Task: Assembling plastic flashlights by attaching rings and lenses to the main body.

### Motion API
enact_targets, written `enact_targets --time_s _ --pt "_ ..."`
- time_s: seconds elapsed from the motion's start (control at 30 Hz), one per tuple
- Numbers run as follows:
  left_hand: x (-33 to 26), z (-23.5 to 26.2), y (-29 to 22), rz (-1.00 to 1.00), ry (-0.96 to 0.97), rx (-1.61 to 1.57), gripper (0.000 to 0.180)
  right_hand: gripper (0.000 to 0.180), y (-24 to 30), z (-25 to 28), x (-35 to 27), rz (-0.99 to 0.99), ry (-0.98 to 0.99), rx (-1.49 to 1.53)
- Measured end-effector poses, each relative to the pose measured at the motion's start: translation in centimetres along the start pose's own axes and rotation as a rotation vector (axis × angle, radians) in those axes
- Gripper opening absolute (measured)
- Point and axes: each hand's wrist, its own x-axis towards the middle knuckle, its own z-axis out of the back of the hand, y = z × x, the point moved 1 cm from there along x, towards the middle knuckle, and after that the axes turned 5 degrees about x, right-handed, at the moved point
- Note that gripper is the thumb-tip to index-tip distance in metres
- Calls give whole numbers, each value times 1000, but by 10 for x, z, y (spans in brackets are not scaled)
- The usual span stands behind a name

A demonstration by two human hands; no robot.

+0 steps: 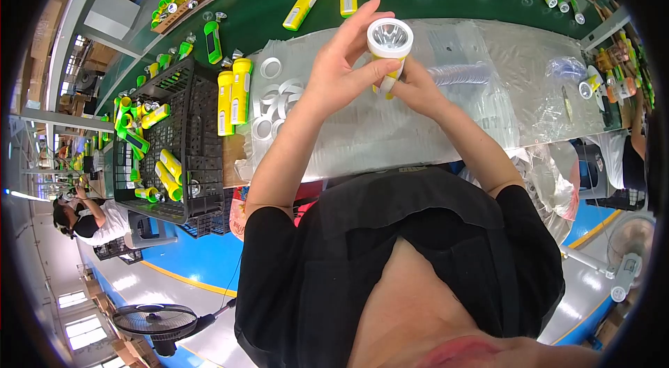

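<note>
I hold a yellow flashlight (389, 44) upright in front of me, its round white head and shiny reflector facing the camera. My left hand (343, 61) curls around the white head, fingers on its rim. My right hand (412, 83) grips the yellow body from below and behind. Both hands are raised over a clear plastic sheet (446, 124) on the bench. Several white rings (272, 68) lie on the sheet to the left of my hands.
A black crate (182, 152) with yellow and green flashlights stands at the left, two yellow flashlights (233, 93) beside it. More flashlights (304, 4) lie on the green conveyor belt (265, 12) beyond. Other people (87, 218) work at the left and right edges.
</note>
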Motion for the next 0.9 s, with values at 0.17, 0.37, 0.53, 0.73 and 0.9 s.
enact_targets --time_s 0.17,0.37,0.53,0.73,0.9 --pt "14 11 14 6 -29 79 77 43 6 7 16 -30 92 328" --pt "39 30 40 99 -96 90 69 45 8 35 44 -210 252 709" --pt "60 43 59 131 -97 40 64 46 0 64 72 -292 320 694" --pt "80 46 69 74 -65 73 61 58 -7 87 105 -195 264 312" --pt "96 45 79 -8 -44 216 59 64 -22 109 133 -190 322 125"
